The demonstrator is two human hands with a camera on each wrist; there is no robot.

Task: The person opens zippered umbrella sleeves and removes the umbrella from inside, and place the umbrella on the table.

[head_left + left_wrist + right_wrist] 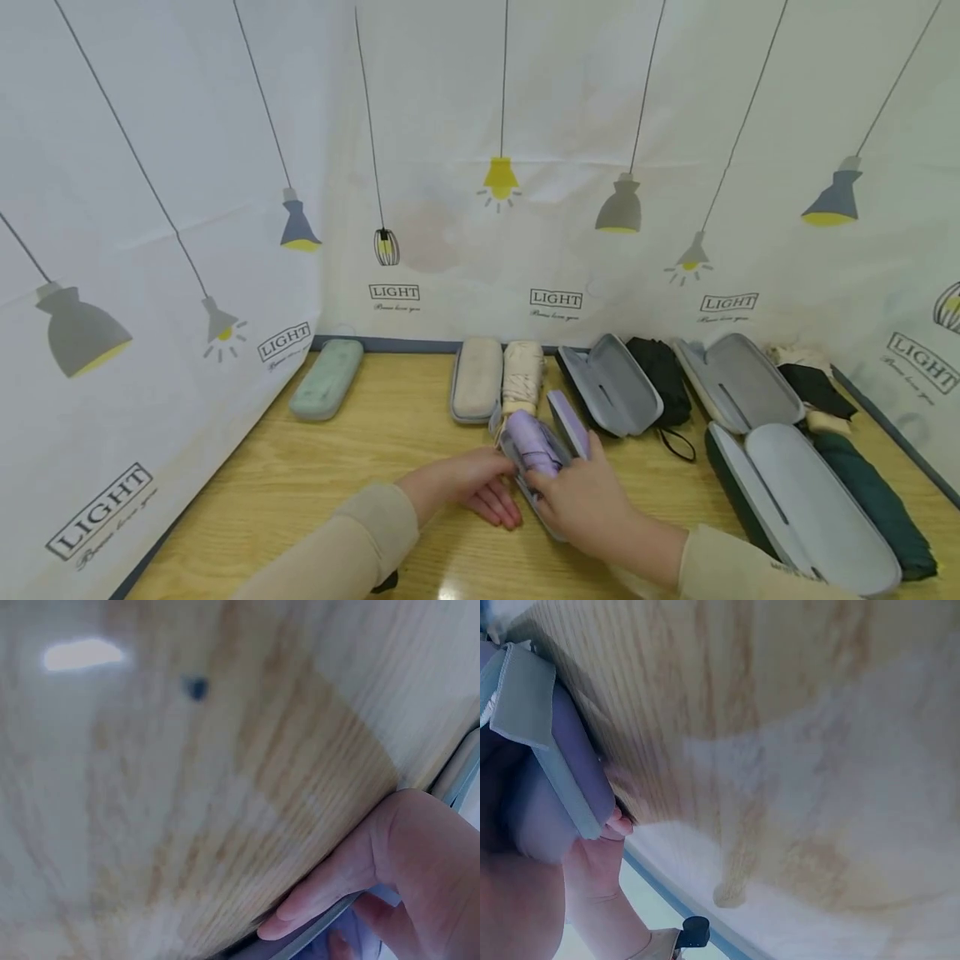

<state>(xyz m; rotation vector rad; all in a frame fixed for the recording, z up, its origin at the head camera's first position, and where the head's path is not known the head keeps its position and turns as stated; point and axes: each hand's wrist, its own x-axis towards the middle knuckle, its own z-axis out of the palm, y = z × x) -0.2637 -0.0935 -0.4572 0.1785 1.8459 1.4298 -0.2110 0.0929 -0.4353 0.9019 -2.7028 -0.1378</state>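
Note:
A folded purple umbrella (531,442) lies partly inside an open purple case (570,423) with a grey lining. My left hand (480,487) is at the case's left side. In the left wrist view its fingers (330,889) lie along the outer wall while the thumb reaches over the rim, holding the case. My right hand (585,500) is over the near end of the case, gripping the umbrella's near end; its palm hides part of the grip. The right wrist view shows the case's purple shell (581,761) and a grey flap (525,694).
Behind the case lie a beige case (477,379) and a beige umbrella (522,371). A green case (327,379) lies back left. To the right are an open black case (611,383), a black umbrella (660,379), an open beige case (750,375), an open dark green case (817,500) and a dark green umbrella (873,500).

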